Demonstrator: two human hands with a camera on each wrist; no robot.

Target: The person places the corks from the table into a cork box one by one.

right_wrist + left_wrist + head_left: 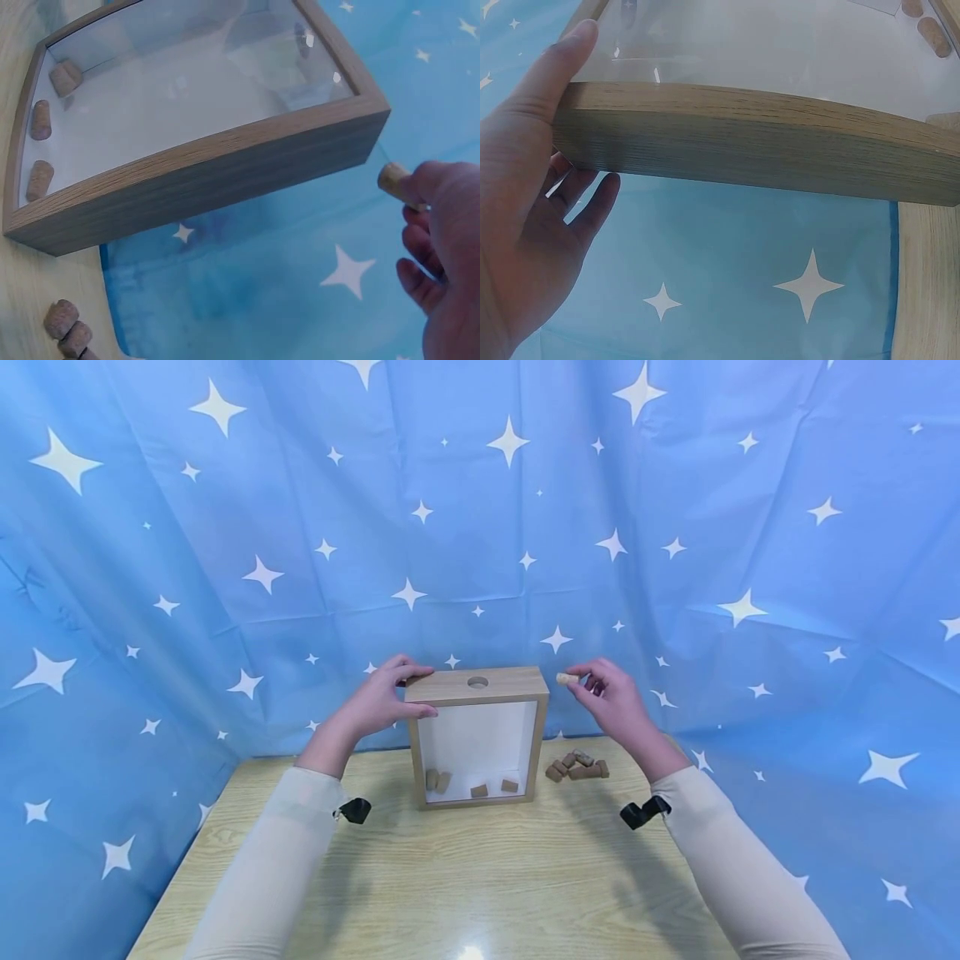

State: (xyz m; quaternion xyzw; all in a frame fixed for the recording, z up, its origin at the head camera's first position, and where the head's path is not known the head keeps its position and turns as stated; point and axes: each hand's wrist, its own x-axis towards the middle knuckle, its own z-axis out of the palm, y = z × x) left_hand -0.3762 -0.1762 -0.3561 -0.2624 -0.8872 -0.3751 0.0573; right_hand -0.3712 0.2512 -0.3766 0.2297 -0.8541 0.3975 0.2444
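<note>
A wooden shadow box (477,737) with a glass front stands upright on the table; its top has a round hole (477,682). Several corks (472,783) lie inside on its floor. My left hand (386,697) grips the box's top left corner, thumb on the front and fingers over the top; the left wrist view shows the frame (757,139) against my palm (525,225). My right hand (609,693) hovers beside the top right corner and pinches a cork (567,678) (396,182) at the fingertips. A pile of loose corks (577,766) lies right of the box.
The wooden table (465,877) stretches towards me in front of the box. A blue cloth with white stars (675,527) hangs behind and wraps both sides. Small black wrist cameras (643,812) sit on my sleeves.
</note>
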